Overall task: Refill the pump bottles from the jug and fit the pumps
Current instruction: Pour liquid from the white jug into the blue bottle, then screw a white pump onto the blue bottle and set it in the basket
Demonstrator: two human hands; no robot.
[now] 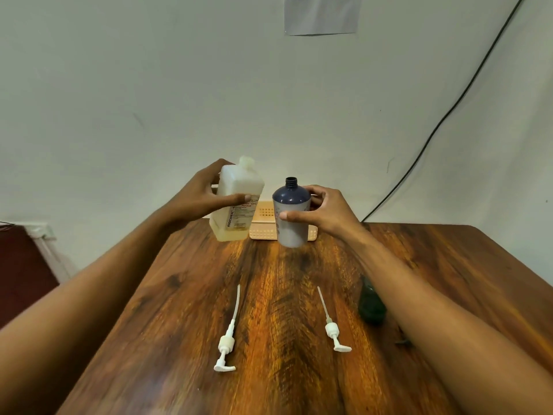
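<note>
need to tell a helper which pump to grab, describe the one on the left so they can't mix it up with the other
Start at the wooden table and look at its near half, below the two raised hands. Two white pumps lie there side by side; the left pump lies below the jug. It has the longer tube and lies nearer the front edge than the right pump, with no dark bottle beside it.

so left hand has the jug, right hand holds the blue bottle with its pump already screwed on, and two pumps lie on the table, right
Not quite. In the head view the blue bottle in the right hand has a bare, open neck with no pump fitted. The rest stands: the left hand holds the jug, and two pumps lie on the table.
</note>
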